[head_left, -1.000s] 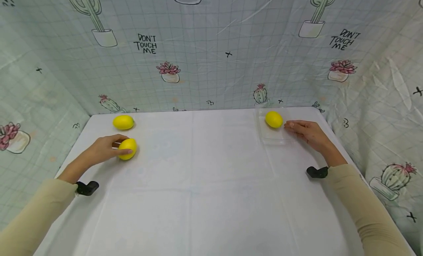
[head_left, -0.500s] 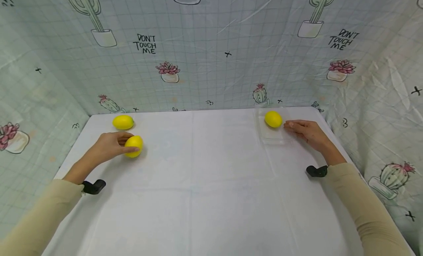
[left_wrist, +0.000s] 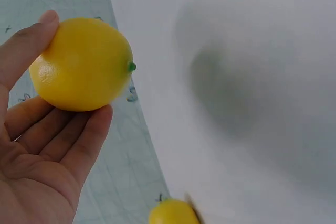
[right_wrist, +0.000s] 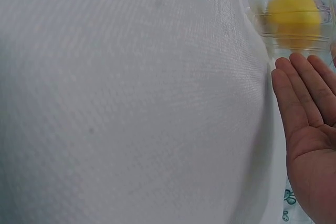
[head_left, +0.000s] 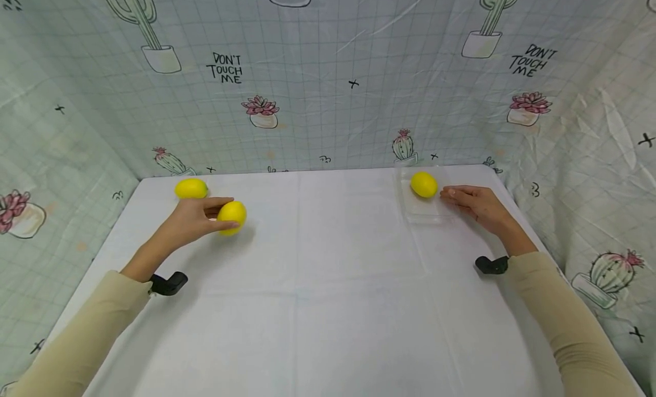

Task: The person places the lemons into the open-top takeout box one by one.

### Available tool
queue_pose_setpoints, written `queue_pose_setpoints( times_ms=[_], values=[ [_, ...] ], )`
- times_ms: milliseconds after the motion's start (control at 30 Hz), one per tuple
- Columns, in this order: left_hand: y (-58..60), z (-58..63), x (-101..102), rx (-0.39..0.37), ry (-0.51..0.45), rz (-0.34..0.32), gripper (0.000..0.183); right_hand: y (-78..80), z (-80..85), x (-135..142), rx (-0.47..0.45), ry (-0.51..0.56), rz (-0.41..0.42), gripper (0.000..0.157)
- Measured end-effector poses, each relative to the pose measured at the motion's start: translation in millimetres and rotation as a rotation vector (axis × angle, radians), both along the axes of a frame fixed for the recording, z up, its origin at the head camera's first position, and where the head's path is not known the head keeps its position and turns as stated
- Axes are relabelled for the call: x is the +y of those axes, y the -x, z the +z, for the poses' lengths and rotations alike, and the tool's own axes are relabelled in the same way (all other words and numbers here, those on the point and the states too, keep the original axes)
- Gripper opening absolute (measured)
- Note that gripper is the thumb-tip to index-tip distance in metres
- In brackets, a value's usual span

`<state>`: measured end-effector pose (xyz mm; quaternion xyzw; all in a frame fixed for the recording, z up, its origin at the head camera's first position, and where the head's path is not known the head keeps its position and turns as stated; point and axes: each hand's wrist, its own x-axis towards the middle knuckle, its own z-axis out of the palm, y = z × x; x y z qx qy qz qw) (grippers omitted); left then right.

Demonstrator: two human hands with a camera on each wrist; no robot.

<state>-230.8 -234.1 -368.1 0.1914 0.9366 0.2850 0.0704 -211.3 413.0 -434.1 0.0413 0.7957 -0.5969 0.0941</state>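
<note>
My left hand [head_left: 192,221] pinches a yellow lemon [head_left: 233,217] between thumb and fingers, raised over the table with its shadow below. In the left wrist view the lemon [left_wrist: 84,65] shows a small green stem tip. Behind that hand, a second lemon [head_left: 191,188] lies at the table's back left. A third lemon [head_left: 424,184] sits inside a clear plastic container [head_left: 425,217] at the back right. Beside the container's right side is my right hand [head_left: 476,204], its fingers nearly straight and holding nothing. The right wrist view shows those fingers [right_wrist: 296,87] close to the container wall; contact is unclear.
A white cloth [head_left: 328,306] covers the table. Printed curtains [head_left: 318,72] with cactus drawings hang along the back and both sides. Black camera mounts [head_left: 169,283] are on both wrists.
The left hand has carried its lemon to the right and slightly toward the back, up off the table. The right hand and the other two lemons stay where they were.
</note>
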Motion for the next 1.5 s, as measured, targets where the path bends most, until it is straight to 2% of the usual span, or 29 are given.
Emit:
queue_pose_setpoints(
  times_ms=[133, 533, 667, 767, 867, 1000, 1267, 1500],
  values=[
    [2.6, -0.9, 15, 0.020, -0.026, -0.028, 0.073, 0.9, -0.5, 0, -0.013, -0.006, -0.009, 0.067],
    [10.0, -8.5, 64, 0.019, -0.186, -0.089, 0.066, 2.2, -0.5, 0, -0.027, 0.025, 0.009, 0.066],
    [11.1, -7.5, 83, 0.029, -0.237, -0.116, 0.063, 0.2, 1.5, 3, -0.026, 0.035, 0.037, 0.064],
    [12.2, -6.3, 98, 0.033, -0.282, -0.146, 0.062, 0.5, 0.9, 4, -0.030, 0.081, 0.034, 0.062],
    [13.3, -5.3, 112, 0.032, -0.328, -0.172, 0.061, 1.9, -1.1, 4, -0.045, 0.184, 0.020, 0.061],
    [15.0, -4.2, 131, 0.033, -0.380, -0.198, 0.060, 2.1, -1.6, 2, -0.051, 0.270, 0.012, 0.061],
    [16.8, -1.7, 168, 0.034, -0.460, -0.256, 0.061, -0.7, -1.9, 1, -0.060, 0.333, 0.001, 0.064],
    [21.5, 2.3, 193, 0.067, -0.484, -0.289, 0.060, -1.8, -2.0, 1, -0.065, 0.356, -0.012, 0.064]
  ],
)
